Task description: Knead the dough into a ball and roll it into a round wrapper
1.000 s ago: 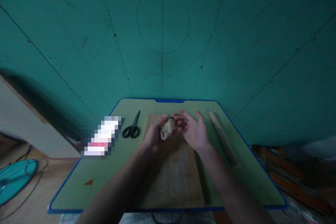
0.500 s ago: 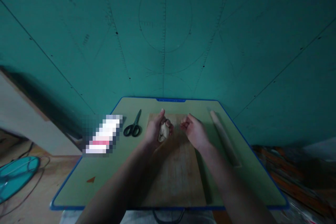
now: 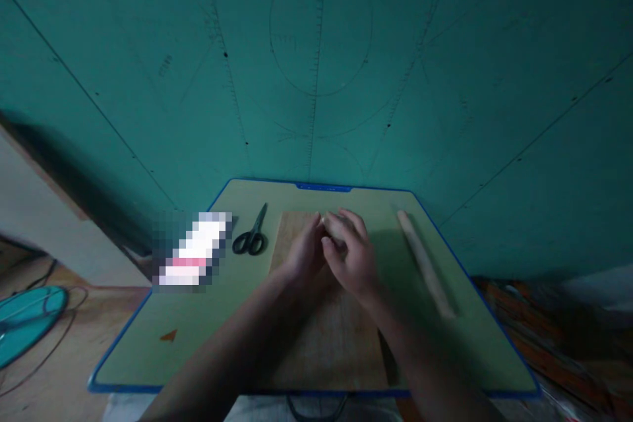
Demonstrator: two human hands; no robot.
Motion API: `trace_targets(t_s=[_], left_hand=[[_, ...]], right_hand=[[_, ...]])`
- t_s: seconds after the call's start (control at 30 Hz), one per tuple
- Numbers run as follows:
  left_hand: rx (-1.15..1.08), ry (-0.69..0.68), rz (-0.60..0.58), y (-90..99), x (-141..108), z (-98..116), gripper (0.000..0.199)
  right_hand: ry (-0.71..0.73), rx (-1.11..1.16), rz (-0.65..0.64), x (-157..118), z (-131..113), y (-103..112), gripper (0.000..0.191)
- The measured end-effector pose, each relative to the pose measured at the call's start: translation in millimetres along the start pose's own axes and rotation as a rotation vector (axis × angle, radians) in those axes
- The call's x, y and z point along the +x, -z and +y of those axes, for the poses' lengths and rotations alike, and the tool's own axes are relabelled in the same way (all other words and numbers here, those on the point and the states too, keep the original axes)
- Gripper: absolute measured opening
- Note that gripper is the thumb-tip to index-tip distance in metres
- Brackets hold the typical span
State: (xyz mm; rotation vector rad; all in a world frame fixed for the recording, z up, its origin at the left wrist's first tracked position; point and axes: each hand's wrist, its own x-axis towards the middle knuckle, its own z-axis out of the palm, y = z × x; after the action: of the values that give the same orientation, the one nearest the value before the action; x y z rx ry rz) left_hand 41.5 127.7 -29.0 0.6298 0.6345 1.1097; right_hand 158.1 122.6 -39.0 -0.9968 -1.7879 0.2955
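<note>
My left hand [image 3: 305, 252] is cupped around a lump of pale dough above the wooden board [image 3: 331, 343]. Over the same lump curls my right hand [image 3: 350, 254], its thumb and fingers bent against the left hand. Nearly all of the dough is hidden between the two palms; only a small pale bit may show at the fingertips. Both hands are over the far half of the board. Right of the board lies a wooden rolling pin [image 3: 425, 264], and left of it black-handled scissors [image 3: 251, 237], points away from me.
The pale green table [image 3: 208, 323] has a blue rim. On its left lie a pixelated phone-like rectangle [image 3: 195, 250] and a small orange triangle [image 3: 169, 335]. A green wall [image 3: 316, 66] with drawn lines rises behind. A turquoise round object [image 3: 32, 323] is on the floor at left.
My right hand has moved left and closed over the dough in my left hand; before, it was apart with curled fingers. The view has shifted slightly.
</note>
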Motion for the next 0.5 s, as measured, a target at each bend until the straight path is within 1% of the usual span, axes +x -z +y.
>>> trace_targets(t_s=[0.07,0.17,0.2,0.3,0.37,0.43,0.5], left_hand=[[0.065,-0.004,-0.003,0.6,0.4,-7.6,0.035],[0.101,-0.01,-0.012,3.1,1.2,-16.8,0.033],[0.105,-0.002,-0.038,3.7,0.9,-18.6,0.035],[0.191,0.0,-0.115,3.3,-2.9,-20.3,0.042],[0.317,-0.036,-0.109,1.8,-6.6,-20.1,0.045],[0.427,-0.085,-0.098,0.2,-9.8,-19.4,0.048],[0.469,-0.116,-0.109,-1.2,-11.8,-17.9,0.053]], right_hand=[[-0.045,-0.025,0.043,3.7,7.3,4.4,0.032],[-0.061,0.001,0.05,8.5,12.2,12.4,0.018],[-0.075,0.018,0.06,9.7,11.7,14.6,0.018],[-0.187,0.115,0.124,11.8,6.0,19.1,0.033],[-0.306,0.239,0.147,12.5,0.7,20.4,0.039],[-0.412,0.363,0.159,13.0,-4.3,20.8,0.039],[-0.472,0.439,0.181,13.6,-8.7,20.8,0.039]])
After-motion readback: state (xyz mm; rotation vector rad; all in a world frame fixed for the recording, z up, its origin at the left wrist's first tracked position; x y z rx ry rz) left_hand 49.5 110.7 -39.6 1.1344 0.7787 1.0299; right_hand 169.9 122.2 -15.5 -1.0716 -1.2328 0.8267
